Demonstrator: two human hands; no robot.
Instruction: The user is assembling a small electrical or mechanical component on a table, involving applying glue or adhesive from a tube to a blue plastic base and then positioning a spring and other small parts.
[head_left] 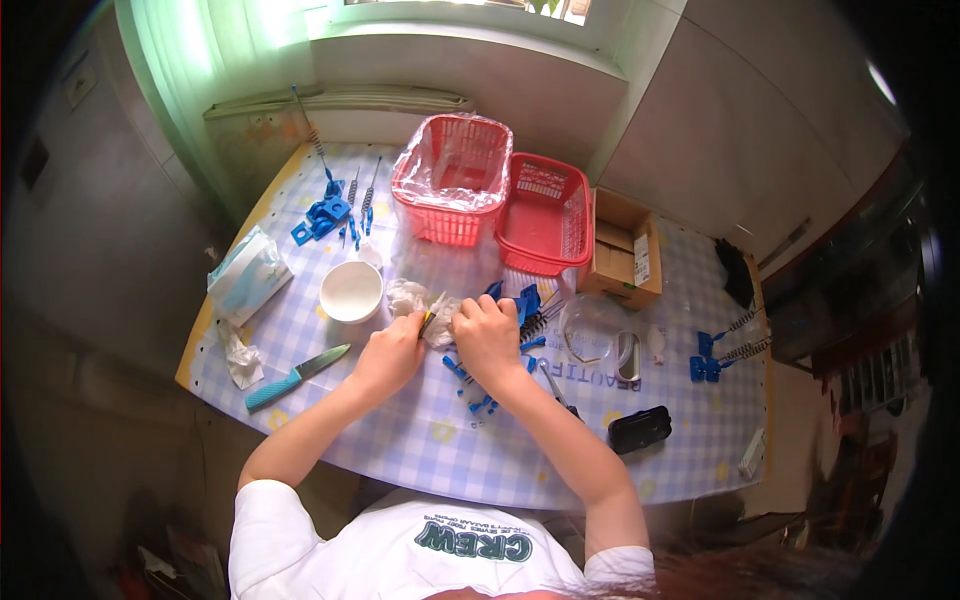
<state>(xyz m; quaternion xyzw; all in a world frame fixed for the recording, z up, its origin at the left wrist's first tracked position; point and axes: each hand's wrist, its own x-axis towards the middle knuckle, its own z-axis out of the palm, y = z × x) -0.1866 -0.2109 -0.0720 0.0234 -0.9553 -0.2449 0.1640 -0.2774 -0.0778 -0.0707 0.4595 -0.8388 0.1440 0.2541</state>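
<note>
Both hands meet at the middle of the checked tabletop. The left hand is closed around a small tool with a dark and yellow tip, and the right hand is curled over a crumpled white tissue and what seems to be a small blue plastic part hidden under the fingers; what exactly it grips cannot be told.

Judging by how things lie, the work looks partway through. A group of blue plastic parts with springs sits well apart at the far left of the tabletop, and another pair of blue spring pieces lies at the right edge. A loose heap of blue parts and springs is just beside the right hand, with more blue bits in front of it, seemingly unhandled as yet.

The bag-lined red basket looks empty, and so does the shallower red basket touching it. A white bowl, a teal-handled knife and a cardboard box stand around the work.
</note>
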